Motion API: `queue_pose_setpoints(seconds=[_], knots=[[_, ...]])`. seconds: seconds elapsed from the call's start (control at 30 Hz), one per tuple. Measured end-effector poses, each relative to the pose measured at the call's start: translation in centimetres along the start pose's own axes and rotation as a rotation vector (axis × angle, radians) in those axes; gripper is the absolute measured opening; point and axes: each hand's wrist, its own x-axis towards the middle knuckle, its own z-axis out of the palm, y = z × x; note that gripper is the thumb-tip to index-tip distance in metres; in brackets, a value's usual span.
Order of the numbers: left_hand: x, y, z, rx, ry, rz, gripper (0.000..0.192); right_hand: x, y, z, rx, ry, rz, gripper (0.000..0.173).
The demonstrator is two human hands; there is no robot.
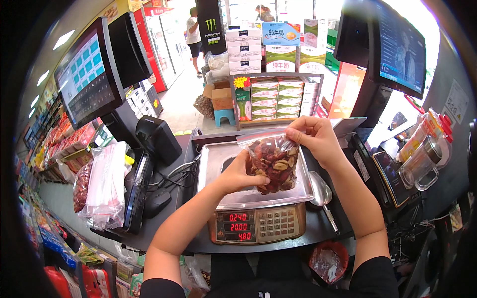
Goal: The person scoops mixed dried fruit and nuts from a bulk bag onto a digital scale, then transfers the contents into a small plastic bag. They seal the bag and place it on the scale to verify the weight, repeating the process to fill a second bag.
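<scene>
A clear zip-lock bag of dried fruit slices (pixel 275 164) is held up over the metal tray (pixel 223 204) of a digital price scale (pixel 257 226) with lit red digits. My left hand (pixel 238 175) grips the bag's lower left side, thumb across its front. At the upper right corner, by the zip strip, my right hand (pixel 311 138) pinches the bag between thumb and fingers. A metal scoop (pixel 320 190) lies on the counter just right of the tray. Part of the tray's surface is hidden behind the bag and my left hand.
Left are a stack of empty plastic bags (pixel 106 182), a black scanner (pixel 158 139), a mouse (pixel 158 203) and a touchscreen monitor (pixel 89 74). Right stand another monitor (pixel 398 52), a phone (pixel 390 178) and a glass mug (pixel 421 164). Milk cartons (pixel 281 59) stand beyond the counter; a person (pixel 193 33) is farther back.
</scene>
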Motion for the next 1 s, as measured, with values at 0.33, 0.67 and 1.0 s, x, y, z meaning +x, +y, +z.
queue_pose_setpoints(seconds=[0.33, 0.67, 1.0], knots=[[0.5, 3.7, -1.2, 0.606, 0.146, 0.337, 0.025, 0.3, 1.8, 0.9, -0.175, -0.018, -0.07, 0.009], [0.5, 5.7, -0.5, 0.781, 0.263, 0.349, 0.015, 0.3, 0.1, -0.2, -0.281, -0.152, 0.005, 0.01], [4.8, 7.3, 2.2, 0.957, 0.055, 0.354, 0.019, -0.5, -0.9, 0.8, -0.525, -0.029, -0.139, 0.011]])
